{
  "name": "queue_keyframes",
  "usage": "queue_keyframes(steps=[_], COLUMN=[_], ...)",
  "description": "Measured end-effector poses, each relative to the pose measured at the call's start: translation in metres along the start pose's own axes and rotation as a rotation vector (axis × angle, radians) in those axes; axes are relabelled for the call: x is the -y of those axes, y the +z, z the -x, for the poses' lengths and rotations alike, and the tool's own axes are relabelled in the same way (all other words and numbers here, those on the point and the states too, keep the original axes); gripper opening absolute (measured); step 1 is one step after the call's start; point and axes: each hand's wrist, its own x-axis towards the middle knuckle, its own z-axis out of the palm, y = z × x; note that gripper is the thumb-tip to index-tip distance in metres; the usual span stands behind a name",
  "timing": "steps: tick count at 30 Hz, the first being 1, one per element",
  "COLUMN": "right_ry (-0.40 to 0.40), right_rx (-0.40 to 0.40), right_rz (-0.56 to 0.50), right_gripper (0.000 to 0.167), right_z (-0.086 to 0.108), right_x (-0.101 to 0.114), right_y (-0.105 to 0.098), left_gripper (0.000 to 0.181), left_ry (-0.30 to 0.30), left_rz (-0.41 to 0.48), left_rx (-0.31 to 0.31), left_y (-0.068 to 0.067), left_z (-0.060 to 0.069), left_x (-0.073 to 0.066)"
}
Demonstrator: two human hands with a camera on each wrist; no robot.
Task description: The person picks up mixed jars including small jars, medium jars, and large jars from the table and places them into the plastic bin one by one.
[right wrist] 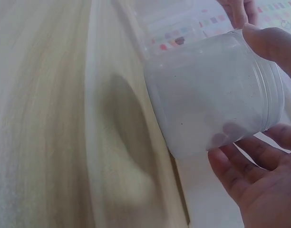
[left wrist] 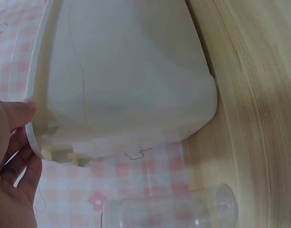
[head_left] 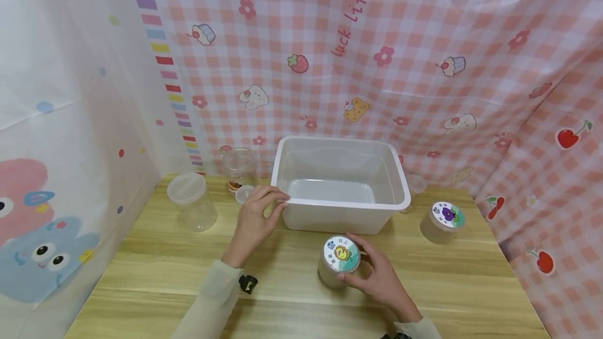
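Observation:
A white rectangular bin [head_left: 339,216] stands at the back middle of the table. The left hand [head_left: 256,221] pinches its near left rim corner; the left wrist view shows the thumb and fingers of that hand [left wrist: 14,156] on either side of the bin's rim [left wrist: 30,95]. In front of the bin, the right hand [head_left: 377,276] grips a clear round jar [head_left: 334,271] whose lid bears a sunflower picture. Thumb and fingers of the right hand [right wrist: 269,175] lie on opposite sides of the jar [right wrist: 207,90] in the right wrist view, with its base close to the tabletop.
A tall clear jar [head_left: 193,203] stands at the left, and another jar [head_left: 239,166] with a small clear item [head_left: 244,193] is left of the bin. Right of the bin are a jar with a purple-flower lid [head_left: 440,222] and a small clear container [head_left: 416,183]. Patterned cloth [head_left: 330,67] hangs behind.

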Motion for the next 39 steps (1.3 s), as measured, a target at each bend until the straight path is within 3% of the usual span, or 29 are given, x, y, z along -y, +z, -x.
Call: queue_keyframes(steps=[13, 39], right_ry=[0.009, -0.167], right_rx=[-0.009, -0.041], right_rz=[0.026, 0.055], right_gripper=[0.086, 0.091], right_z=[0.003, -0.006], right_x=[0.023, 0.065], right_y=[-0.008, -0.039], left_gripper=[0.014, 0.014], left_ry=[-0.009, -0.02], left_rz=[0.006, 0.033], left_rx=[0.001, -0.016], left_y=[0.003, 0.002], left_z=[-0.001, 0.001], left_x=[-0.001, -0.001])
